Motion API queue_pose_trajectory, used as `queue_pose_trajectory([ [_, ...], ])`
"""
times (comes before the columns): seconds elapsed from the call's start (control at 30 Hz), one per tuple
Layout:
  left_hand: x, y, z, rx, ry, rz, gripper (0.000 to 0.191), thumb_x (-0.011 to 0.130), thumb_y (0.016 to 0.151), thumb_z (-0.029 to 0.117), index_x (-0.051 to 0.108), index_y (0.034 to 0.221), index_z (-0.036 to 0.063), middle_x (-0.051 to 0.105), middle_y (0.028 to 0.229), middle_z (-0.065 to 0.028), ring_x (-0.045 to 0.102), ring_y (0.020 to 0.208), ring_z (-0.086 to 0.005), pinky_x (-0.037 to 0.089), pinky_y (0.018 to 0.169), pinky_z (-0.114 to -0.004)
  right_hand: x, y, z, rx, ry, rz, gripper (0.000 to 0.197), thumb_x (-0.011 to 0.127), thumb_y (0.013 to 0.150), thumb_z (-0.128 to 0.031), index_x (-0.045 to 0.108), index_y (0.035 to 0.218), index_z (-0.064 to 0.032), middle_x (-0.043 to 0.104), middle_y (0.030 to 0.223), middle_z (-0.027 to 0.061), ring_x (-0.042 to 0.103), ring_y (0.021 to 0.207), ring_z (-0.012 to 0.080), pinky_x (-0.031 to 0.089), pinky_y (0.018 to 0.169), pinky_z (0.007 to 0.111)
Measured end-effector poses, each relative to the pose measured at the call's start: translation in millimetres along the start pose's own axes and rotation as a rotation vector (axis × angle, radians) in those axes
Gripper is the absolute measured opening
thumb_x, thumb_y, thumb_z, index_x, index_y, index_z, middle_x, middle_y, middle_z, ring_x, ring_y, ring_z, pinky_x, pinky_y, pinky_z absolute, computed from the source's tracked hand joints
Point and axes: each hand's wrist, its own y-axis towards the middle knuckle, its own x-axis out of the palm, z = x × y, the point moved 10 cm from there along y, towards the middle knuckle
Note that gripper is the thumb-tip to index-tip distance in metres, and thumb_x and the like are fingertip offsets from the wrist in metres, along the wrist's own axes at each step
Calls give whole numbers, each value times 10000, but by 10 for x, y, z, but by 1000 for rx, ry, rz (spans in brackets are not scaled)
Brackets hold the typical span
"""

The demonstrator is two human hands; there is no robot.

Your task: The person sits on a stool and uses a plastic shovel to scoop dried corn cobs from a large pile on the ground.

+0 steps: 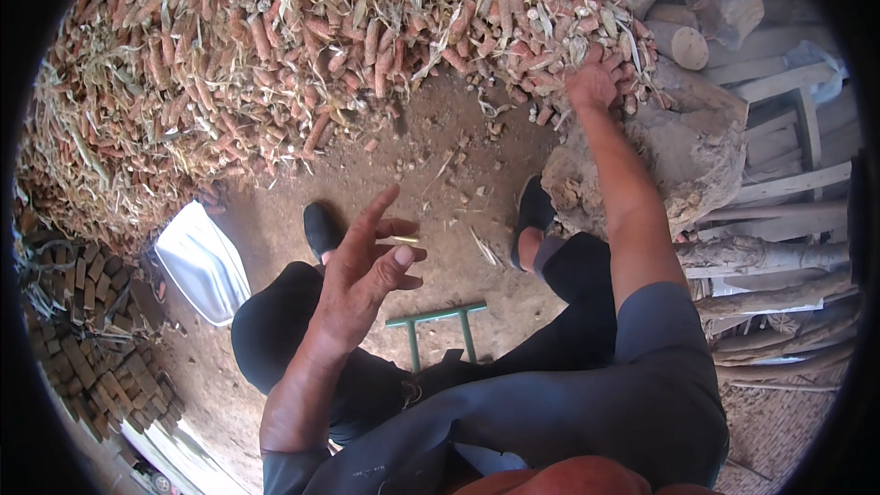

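Note:
My left hand (371, 261) is raised over the dirt floor between my knees, fingers spread and bent; a thin pale yellow sliver (405, 239) shows by its fingers, and whether they hold it is unclear. With the arm stretched out, my right hand (592, 82) reaches onto the right end of a large heap of bare reddish corn cobs (371, 41) mixed with dry husks. Its fingertips blend into the cobs, so a grip cannot be made out. Just below that hand lies a big rough block (687, 137), perhaps a tree stump.
A green metal frame (440, 314) stands between my legs. To the left lie a shiny white metal tray or pan (206, 265) and stacked bricks or wood blocks (103, 364). Cut logs (687, 45), wooden slats and poles (770, 302) fill the right side.

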Motion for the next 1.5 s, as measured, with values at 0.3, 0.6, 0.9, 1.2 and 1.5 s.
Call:
queue_pose_trajectory([
  [0.3, -51, -12, -35, -2, -22, 12, 871, 726, 988, 398, 277, 1653, 60, 540, 1322, -169, 659, 1128, -289, 609, 880, -394, 54, -21, -40, -7, -9, -12, 893, 858, 814, -390, 334, 1486, -122, 219, 1591, 366, 474, 1308, 517, 555, 978, 537],
  [0.6, -66, -23, -27, 13, -47, 15, 857, 732, 987, 365, 282, 1651, 62, 557, 1286, -152, 666, 1109, -277, 611, 873, -390, 38, -16, 60, -110, 79, 69, 854, 827, 809, -343, 357, 1489, -127, 304, 1548, 323, 573, 1230, 513, 561, 955, 533],
  [0.9, -55, -12, 33, 24, -33, 16, 877, 735, 979, 404, 286, 1650, 61, 551, 1290, -157, 664, 1103, -274, 609, 875, -396, -222, -20, 196, -138, 243, 213, 824, 809, 773, -362, 432, 1458, -102, 467, 1438, 266, 553, 1238, 503, 547, 957, 546],
  [1.2, -61, -96, 99, 65, -49, -20, 875, 727, 991, 419, 270, 1658, 87, 543, 1310, -167, 665, 1103, -265, 607, 873, -392, -573, -41, 115, -24, 545, 127, 760, 797, 747, -328, 459, 1359, -30, 519, 1335, 315, 549, 1192, 522, 493, 1001, 564],
  [1.5, -130, -121, 79, 118, -37, -20, 836, 741, 980, 413, 311, 1656, 173, 556, 1358, -181, 666, 1114, -303, 617, 866, -445, -1089, -568, -324, -55, 1212, 138, 700, 736, 814, -242, 464, 1394, 42, 581, 1282, 300, 619, 1130, 418, 474, 1014, 482],
])
